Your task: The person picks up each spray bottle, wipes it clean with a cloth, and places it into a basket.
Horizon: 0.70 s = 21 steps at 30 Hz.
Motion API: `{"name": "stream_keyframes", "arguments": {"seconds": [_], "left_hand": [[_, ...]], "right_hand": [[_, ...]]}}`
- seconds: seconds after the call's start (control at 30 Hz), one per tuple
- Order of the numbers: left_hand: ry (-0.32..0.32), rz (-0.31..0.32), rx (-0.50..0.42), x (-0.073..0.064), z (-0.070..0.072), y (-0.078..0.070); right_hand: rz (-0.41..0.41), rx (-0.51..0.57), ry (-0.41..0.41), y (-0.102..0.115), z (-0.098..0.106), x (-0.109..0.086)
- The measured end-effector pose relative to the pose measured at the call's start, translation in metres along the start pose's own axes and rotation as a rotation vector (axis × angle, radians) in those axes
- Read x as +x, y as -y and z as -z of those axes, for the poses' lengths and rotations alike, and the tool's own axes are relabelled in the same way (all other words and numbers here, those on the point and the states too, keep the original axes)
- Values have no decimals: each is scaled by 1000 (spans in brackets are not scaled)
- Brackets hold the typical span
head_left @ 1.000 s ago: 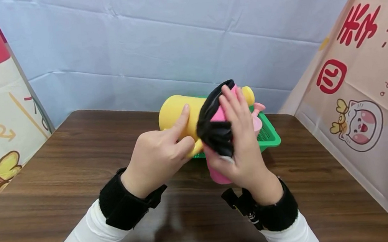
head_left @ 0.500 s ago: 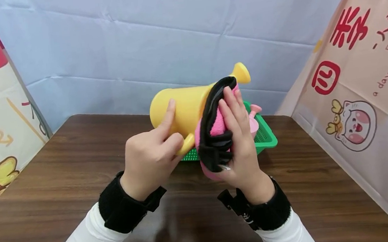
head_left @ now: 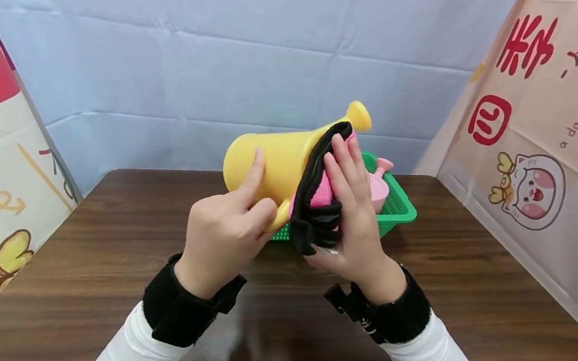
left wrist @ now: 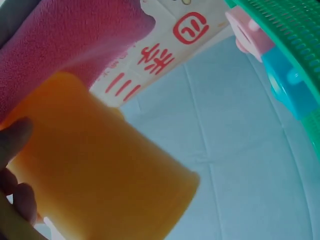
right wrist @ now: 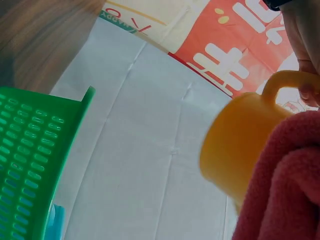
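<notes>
My left hand (head_left: 224, 235) grips the handle of a yellow toy watering can (head_left: 279, 161), index finger laid straight along its side. The can lies on its side in the air, base to the left and sprinkler spout up at the right. With thumb below and fingers stretched over it, my right hand (head_left: 357, 226) holds a pink terry cloth (head_left: 323, 193) with black edging at the can's right end. The cloth hides the can's opening. In the left wrist view the cloth (left wrist: 80, 37) overlaps the can (left wrist: 110, 165); folds of cloth (right wrist: 285, 180) cover part of it in the right wrist view.
Behind the hands a green perforated basket (head_left: 397, 217) stands on the brown wooden table (head_left: 119, 241). It holds a small pink toy watering can (head_left: 379, 191). In the left wrist view, pink and blue toy pieces (left wrist: 295, 85) show at the basket. Printed fabric sheets hang around the table.
The yellow can has turned so its spout stands higher and shows above the cloth. Its base and my left hand have shifted slightly left. My right hand and the cloth have also moved a little left.
</notes>
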<state>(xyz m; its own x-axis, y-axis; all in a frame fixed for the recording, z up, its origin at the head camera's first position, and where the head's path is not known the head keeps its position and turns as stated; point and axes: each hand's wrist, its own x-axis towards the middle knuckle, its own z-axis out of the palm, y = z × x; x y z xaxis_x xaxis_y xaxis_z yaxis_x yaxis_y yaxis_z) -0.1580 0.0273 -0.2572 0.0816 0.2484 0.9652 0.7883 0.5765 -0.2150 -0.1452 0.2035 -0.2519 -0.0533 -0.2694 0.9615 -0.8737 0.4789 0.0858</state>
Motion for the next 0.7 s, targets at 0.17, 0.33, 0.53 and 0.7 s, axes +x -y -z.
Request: {"name": "stream_keyframes", "arguments": {"seconds": [0.17, 0.33, 0.53, 0.7], "left_hand": [[107, -34, -23, -4, -5, -2], [153, -66, -21, -4, -6, -1], [128, -71, 0, -1, -4, 3], [35, -34, -10, 0, -2, 4]], "right_hand": [[-36, 18, 51, 1, 4, -4], [-86, 71, 65, -3, 7, -4], [-208, 199, 71, -13, 13, -6], [-341, 230, 33, -18, 16, -5]]}}
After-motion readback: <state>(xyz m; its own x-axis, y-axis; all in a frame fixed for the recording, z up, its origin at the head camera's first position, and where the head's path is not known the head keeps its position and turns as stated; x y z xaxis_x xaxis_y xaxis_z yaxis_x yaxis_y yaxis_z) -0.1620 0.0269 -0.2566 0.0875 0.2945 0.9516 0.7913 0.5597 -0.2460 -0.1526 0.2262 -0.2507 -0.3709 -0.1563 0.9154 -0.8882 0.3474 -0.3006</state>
